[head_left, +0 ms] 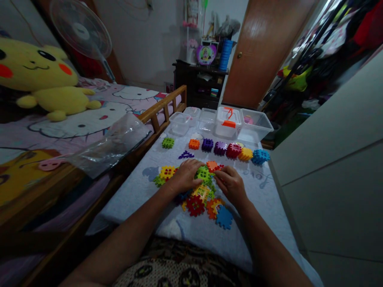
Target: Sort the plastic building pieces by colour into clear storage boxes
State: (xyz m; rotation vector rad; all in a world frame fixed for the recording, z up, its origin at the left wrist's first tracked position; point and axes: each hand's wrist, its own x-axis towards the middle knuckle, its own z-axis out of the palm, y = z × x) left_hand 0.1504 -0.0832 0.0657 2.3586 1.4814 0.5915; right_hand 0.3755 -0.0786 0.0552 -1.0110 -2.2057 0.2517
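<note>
A pile of interlocking plastic building tiles lies on the cloth-covered table between my hands. My left hand (188,174) rests over the left side of the pile, palm down, its thumb apart from the fingers beside a green window tile (204,174). At the pile's right edge my right hand (231,182) has thumb and fingertips pinched together; what they hold is hidden. Around the hands lie a yellow window tile (202,193), a dark red tile (195,205), a blue tile (224,217), an orange tile (212,166) and another yellow tile (167,172).
Behind the pile, stacks sorted by colour form a row, among them green (168,143), purple (220,148), red (233,150) and blue (261,156). Clear plastic containers (256,124) and an orange-handled box (228,126) stand at the far end. A wooden bed rail (163,106) runs along the left.
</note>
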